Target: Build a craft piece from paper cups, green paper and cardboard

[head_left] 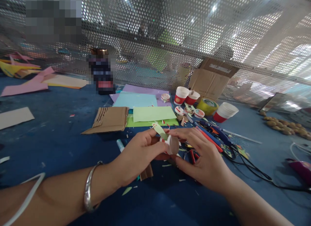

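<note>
Between my two hands is a small cut paper cup [174, 145], its round white base turned to the right. A pale green paper strip [159, 130] with small red marks sticks up from it. My left hand [143, 151] grips the cup piece, thumb on its near side. Around the far and right side curve the fingers of my right hand [199, 151], which also touch the cup piece. Below my left hand lies a brown cardboard scrap [146, 172]. Red-handled scissors [192, 156] are partly hidden behind my right hand.
Pale green paper [154, 114] and corrugated cardboard [110, 119] lie ahead. Paper cups [181, 94], yellow tape [207, 106] and a cup stack [225, 112] stand farther right. A glue gun [220, 133] trails a black cable. A perforated metal screen [150, 47] rises behind.
</note>
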The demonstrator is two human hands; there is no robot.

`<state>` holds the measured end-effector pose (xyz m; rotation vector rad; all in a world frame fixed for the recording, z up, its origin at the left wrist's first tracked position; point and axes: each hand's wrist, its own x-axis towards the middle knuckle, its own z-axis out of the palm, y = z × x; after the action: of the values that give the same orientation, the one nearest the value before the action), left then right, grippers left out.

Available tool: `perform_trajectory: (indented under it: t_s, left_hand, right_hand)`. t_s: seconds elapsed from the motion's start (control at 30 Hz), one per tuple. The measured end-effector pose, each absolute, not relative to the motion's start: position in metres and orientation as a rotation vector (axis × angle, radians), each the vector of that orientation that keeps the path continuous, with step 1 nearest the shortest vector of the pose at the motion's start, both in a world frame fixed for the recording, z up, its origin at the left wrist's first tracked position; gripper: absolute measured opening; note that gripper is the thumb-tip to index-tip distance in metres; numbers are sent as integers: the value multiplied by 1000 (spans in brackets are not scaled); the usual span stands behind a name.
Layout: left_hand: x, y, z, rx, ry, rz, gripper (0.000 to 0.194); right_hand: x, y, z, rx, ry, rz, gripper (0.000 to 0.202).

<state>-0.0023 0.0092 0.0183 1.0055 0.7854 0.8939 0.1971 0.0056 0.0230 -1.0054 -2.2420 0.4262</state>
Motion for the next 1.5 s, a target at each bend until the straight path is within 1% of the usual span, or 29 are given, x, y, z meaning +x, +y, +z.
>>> perform_trajectory:
  t_s: [0.13, 0.33, 0.53, 0.7, 0.9, 1.23, 1.5]
  left_hand:
    - [-3, 9, 14, 1035, 776, 875, 43]
    - [-7, 10, 11, 1110, 776, 831, 49]
    - [-7, 16, 9, 1207, 761, 831, 38]
    - [-6, 14, 9, 1105, 800, 839, 44]
    - [-5, 12, 10, 943, 750, 847, 42]
    - [-5, 11, 10, 952, 747, 855, 40]
    - [-1, 11, 10, 836, 723, 928, 27]
  right_hand:
    - [197, 6, 21, -999, -2241, 399, 59]
    - [198, 7, 20, -975, -2238, 349, 58]
    - [200, 8, 22, -994, -2236, 340, 54]
    - [200, 9, 22, -991, -2244, 378, 52]
    - [202, 10, 21, -1018, -2236, 479, 50]
    - [205, 7, 21, -1051, -2213, 544, 49]
    - [202, 7, 24, -1023, -2204, 549, 49]
